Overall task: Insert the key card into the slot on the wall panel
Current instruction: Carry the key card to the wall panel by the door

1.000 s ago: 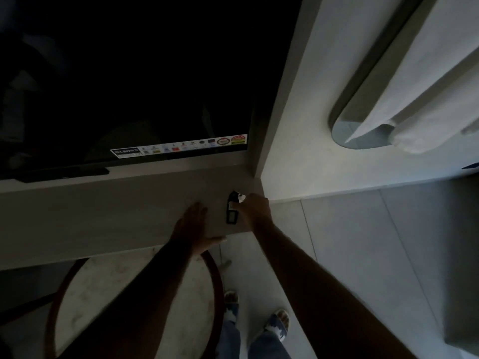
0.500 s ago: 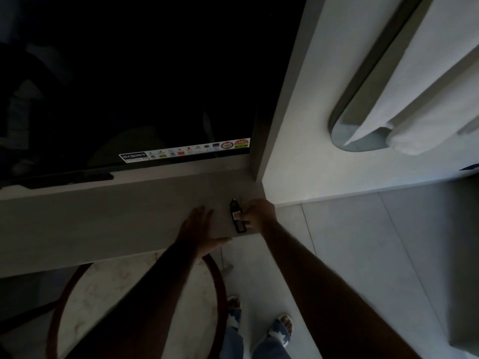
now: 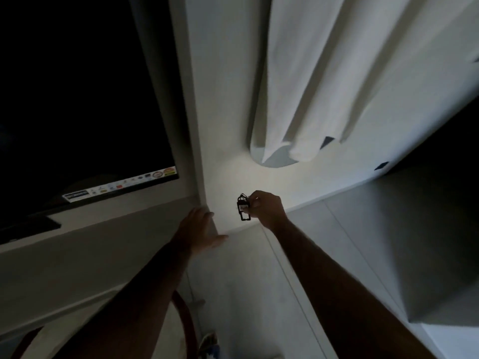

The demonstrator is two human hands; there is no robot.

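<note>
My right hand (image 3: 267,209) is closed around a small dark key card on a fob (image 3: 243,209), which hangs in front of the pale wall just above the floor line. My left hand (image 3: 199,230) is spread flat, fingers apart, against the corner edge of the grey panel (image 3: 103,244) below the screen. The room is dim. No wall panel slot shows in this view.
A large dark TV screen (image 3: 77,99) with a sticker strip fills the upper left. White curtain folds (image 3: 324,73) hang at the upper right. Grey floor tiles (image 3: 350,242) lie to the right, and a round table's red rim (image 3: 181,320) sits at the bottom.
The view has swung to the right and up. My right hand with the key card has moved off the grey panel to in front of the pale wall. My left hand stays at the panel corner.
</note>
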